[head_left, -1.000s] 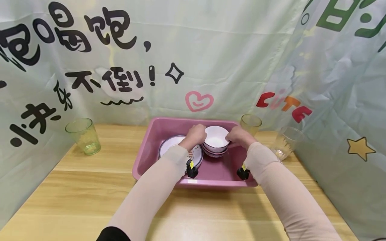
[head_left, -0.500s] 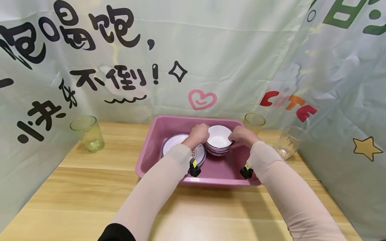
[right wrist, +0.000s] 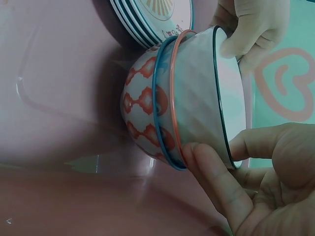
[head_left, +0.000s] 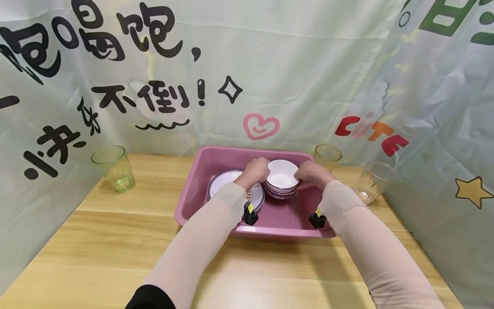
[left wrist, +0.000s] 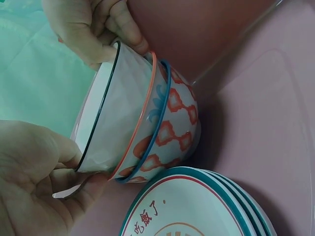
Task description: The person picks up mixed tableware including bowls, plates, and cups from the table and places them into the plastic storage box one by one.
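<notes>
A stack of bowls stands inside the pink basin (head_left: 281, 231). The topmost is a plain white bowl (head_left: 282, 171) with a dark rim. Beneath it, the right wrist view shows an orange-rimmed bowl (right wrist: 173, 98) and a blue-rimmed bowl (right wrist: 141, 101) with red patterns. My left hand (head_left: 254, 171) pinches the white bowl's left edge, thumb and fingers at its rim. Opposite it, my right hand (head_left: 313, 173) grips the right edge, with fingertips against the bowl's outer wall. The white bowl sits nested in the others.
A stack of white plates (left wrist: 179, 196) with printed lettering lies left of the bowls in the basin. A green glass (head_left: 117, 171) stands far left. An amber glass (head_left: 328, 156) and a clear glass (head_left: 373, 180) stand behind and right of the basin. Fabric walls enclose the table.
The head view has shifted slightly, so the whole scene sits a little further right and higher. Both hands keep their hold on the white bowl.
</notes>
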Action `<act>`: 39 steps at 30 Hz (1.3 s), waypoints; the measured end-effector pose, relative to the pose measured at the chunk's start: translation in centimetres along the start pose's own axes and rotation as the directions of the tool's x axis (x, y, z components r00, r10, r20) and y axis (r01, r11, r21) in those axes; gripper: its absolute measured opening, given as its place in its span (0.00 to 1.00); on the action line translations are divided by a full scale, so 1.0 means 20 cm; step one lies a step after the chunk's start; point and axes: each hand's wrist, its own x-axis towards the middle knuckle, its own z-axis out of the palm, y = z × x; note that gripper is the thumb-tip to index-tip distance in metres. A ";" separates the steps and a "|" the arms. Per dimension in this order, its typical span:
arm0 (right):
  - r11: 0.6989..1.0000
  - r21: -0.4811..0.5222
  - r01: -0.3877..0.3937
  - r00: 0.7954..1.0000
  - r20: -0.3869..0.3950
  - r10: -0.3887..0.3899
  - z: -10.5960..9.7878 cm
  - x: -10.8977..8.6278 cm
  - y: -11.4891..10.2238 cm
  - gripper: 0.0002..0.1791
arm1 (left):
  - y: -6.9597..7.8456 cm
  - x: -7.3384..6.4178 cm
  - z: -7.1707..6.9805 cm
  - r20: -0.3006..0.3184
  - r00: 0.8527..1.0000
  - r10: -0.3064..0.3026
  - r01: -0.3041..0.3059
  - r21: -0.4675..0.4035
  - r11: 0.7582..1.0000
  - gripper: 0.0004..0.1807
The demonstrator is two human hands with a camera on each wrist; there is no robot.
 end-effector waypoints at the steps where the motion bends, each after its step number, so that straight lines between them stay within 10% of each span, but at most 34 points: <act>1: 1.000 0.008 0.000 1.000 -0.001 0.000 0.00 0.00 0.00 0.10 | 0.00 0.00 0.00 0.000 1.000 -0.001 0.001 -0.001 1.000 0.23; 18: 0.998 0.056 -0.031 0.999 -0.007 0.031 -0.02 -0.02 0.01 0.08 | 0.01 -0.03 -0.05 -0.008 0.999 0.030 -0.031 -0.015 0.999 0.15; 29: 0.947 -0.284 0.149 0.989 0.022 -0.149 -0.07 -0.09 0.00 0.08 | -0.03 -0.08 -0.11 -0.015 0.998 0.064 -0.065 -0.027 0.998 0.09; 39: 0.994 -0.082 0.079 0.997 -0.016 -0.080 -0.11 -0.17 -0.02 0.17 | -0.06 -0.13 -0.19 -0.007 0.995 0.095 -0.095 -0.009 0.995 0.19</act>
